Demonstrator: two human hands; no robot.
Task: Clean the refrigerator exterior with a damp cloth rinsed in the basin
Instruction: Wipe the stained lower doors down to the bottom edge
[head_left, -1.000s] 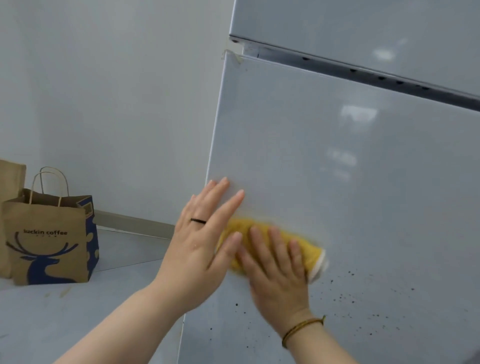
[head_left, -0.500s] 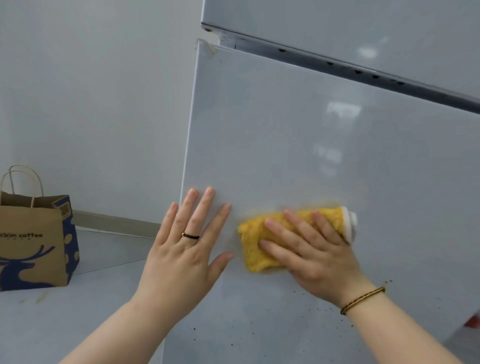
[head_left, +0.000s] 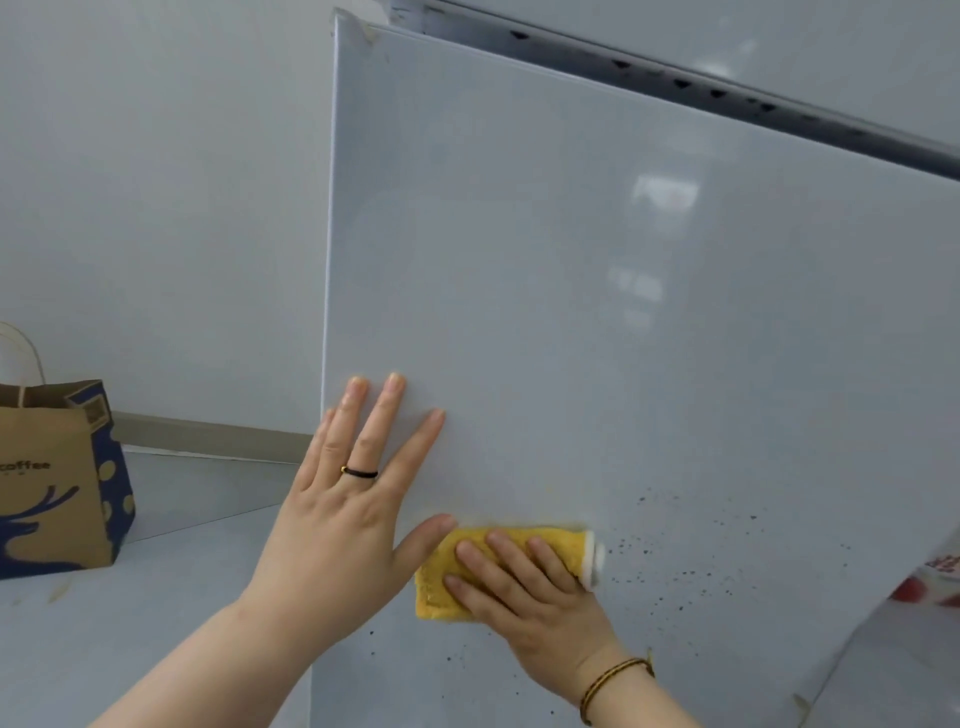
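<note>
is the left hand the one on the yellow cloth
No, the right hand presses the yellow cloth; the left hand lies flat on the door beside it.

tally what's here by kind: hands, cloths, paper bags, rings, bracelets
hands: 2, left hand and right hand
yellow cloth: 1
paper bag: 1
ring: 1
bracelet: 1
total: 6
</note>
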